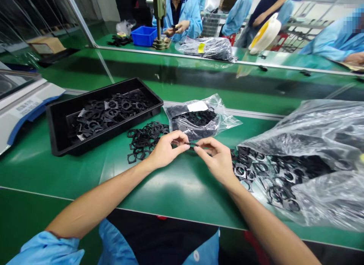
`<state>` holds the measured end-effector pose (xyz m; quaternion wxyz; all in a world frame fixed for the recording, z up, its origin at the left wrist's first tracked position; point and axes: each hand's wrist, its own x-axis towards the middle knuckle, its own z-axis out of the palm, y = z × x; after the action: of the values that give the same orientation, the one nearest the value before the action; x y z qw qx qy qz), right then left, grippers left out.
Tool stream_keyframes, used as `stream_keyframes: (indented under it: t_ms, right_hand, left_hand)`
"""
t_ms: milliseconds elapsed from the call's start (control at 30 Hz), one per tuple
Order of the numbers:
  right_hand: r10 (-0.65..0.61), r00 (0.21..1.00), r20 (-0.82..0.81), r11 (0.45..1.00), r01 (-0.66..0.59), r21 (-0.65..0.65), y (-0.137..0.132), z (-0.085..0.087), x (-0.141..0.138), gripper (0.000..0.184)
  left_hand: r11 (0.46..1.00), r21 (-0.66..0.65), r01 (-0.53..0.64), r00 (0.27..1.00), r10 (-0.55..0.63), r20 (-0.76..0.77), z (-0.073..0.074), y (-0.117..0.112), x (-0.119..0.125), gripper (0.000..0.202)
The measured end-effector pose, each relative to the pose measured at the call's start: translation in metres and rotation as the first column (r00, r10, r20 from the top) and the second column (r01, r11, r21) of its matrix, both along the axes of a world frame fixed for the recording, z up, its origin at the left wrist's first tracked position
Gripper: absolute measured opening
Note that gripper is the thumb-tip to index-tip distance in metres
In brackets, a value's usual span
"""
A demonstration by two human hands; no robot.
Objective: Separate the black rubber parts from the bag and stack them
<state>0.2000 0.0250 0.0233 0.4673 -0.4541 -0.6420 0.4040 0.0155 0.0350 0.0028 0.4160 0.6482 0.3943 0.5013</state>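
We log our table (182, 193): green | the held part (192, 144): black | our tray (136, 119): black | the loose rings (148, 138): black | the small bag (184, 126): clear, its label (197, 106) white | the large bag (327, 124): clear with a whitish sheen | our sleeve (48, 250): plain light blue | the bin (144, 37): bright blue | the press (158, 14): olive green | the carton (47, 45): brown

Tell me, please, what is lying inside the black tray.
The black tray holds a loose heap of flat black parts, many with round openings, a few showing lighter faces. The heap's top covers its lower layers, so those cannot be seen.
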Motion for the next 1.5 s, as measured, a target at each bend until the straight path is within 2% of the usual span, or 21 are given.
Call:
stream_keyframes:
  t_ms: [167,300,500,700,867,1200,1400,1500]
  right_hand:
    - [-0.014,0.992,-0.127,0.988,-0.006,-0.156,0.001,0.004,0.000,0.031]
    - [-0.019,0.976,-0.218,0.964,-0.040,-0.262,0.002,0.004,-0.001,0.036]
    - [-0.011,0.981,-0.191,0.964,-0.040,-0.264,0.002,0.005,-0.002,0.039]
    - [-0.013,0.973,-0.229,0.957,-0.055,-0.286,0.003,0.008,-0.003,0.042]
    - [-0.008,0.978,-0.207,0.963,-0.049,-0.265,0.002,0.009,-0.002,0.040]
    - [0.036,0.988,-0.148,0.976,-0.066,-0.206,0.001,0.009,0.000,0.032]
    - [-0.021,1.000,-0.018,0.994,0.019,-0.108,0.002,0.001,0.002,0.024]
    - [-0.009,0.999,-0.040,0.989,0.003,-0.145,0.002,0.003,0.001,0.025]
  left_hand:
    - [0.982,-0.179,0.067,0.985,-0.036,0.171,-0.002,0.004,0.001,0.027]
    - [0.932,-0.334,0.143,0.953,-0.039,0.300,-0.003,0.004,0.002,0.038]
    - [0.883,-0.438,0.171,0.935,-0.005,0.355,-0.001,0.006,0.001,0.044]
    - [0.812,-0.529,0.247,0.881,0.038,0.471,0.000,0.003,0.002,0.049]
    - [0.774,-0.560,0.296,0.879,0.009,0.476,0.000,0.003,0.001,0.047]
    - [0.797,-0.483,0.361,0.895,-0.152,0.419,0.002,0.009,-0.009,0.042]
    - [0.868,-0.427,0.252,0.960,-0.168,0.224,0.003,0.009,-0.010,0.034]
    - [0.863,-0.422,0.278,0.953,-0.192,0.236,0.004,0.009,-0.010,0.033]
